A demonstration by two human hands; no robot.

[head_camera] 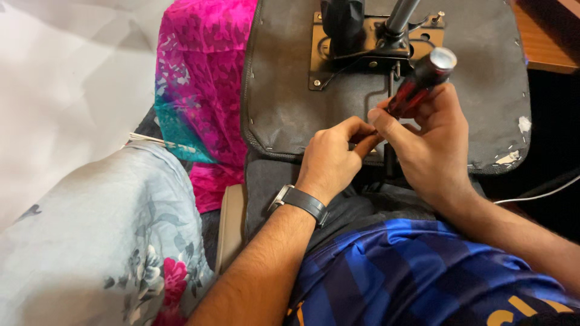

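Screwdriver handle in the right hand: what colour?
Red and black with a silver end cap, on the screwdriver handle; head view.

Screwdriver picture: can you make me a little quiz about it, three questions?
1. True or false: the right hand holds the red-and-black screwdriver.
2. What is on the left wrist? A) a dark watch B) a yellow band C) nothing
3. Which part of the upturned chair seat does the black metal plate sit on?

Key
1. True; the left hand is pinched down by its tip.
2. A, the watch.
3. Its grey fabric underside.
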